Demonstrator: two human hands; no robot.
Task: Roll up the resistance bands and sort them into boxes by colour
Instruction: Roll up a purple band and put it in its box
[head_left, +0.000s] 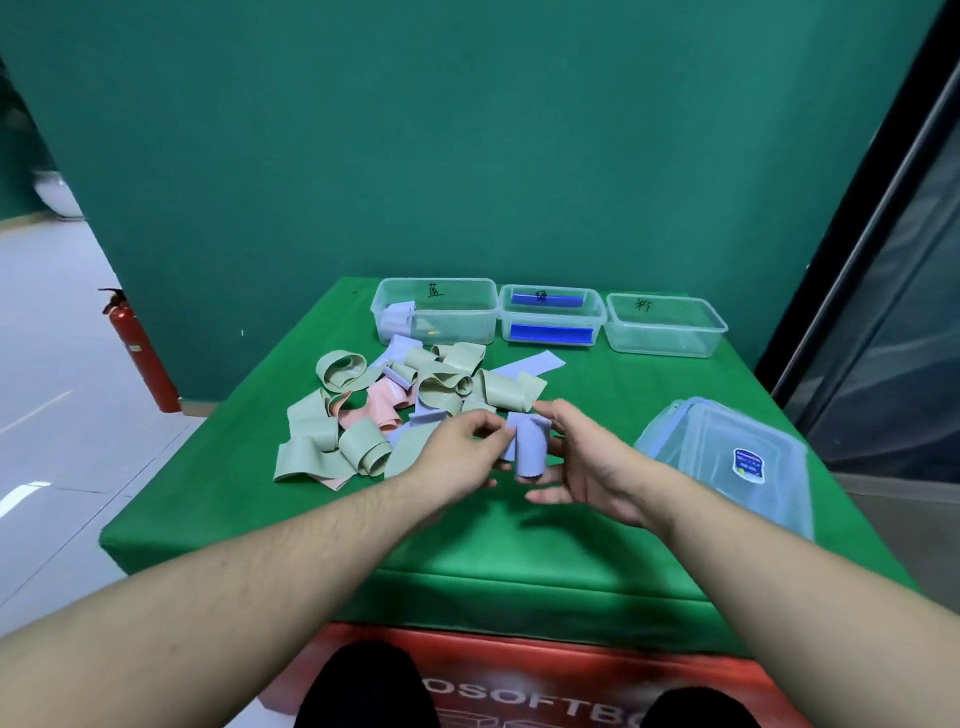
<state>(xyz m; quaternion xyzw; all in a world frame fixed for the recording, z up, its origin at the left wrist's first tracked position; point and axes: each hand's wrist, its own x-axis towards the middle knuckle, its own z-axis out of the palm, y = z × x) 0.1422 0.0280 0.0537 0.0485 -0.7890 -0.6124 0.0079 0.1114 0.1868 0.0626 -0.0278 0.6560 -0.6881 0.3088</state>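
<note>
Both hands raised just above the green desk (467, 545), near its middle: left hand (457, 457) pinching the upper edge of a blue-lilac rolled band (529, 449), right hand (582, 462) cupped loosely beside and under it, fingers relaxed, grip uncertain. Just beyond, a loose pile of bands (405, 405), mostly sage green, some pink and lilac. Along the far edge, three clear boxes: left box (436, 312) with lilac pieces, middle box (551, 314), right box (665, 325). Near right, stacked clear lids (727, 457)
</note>
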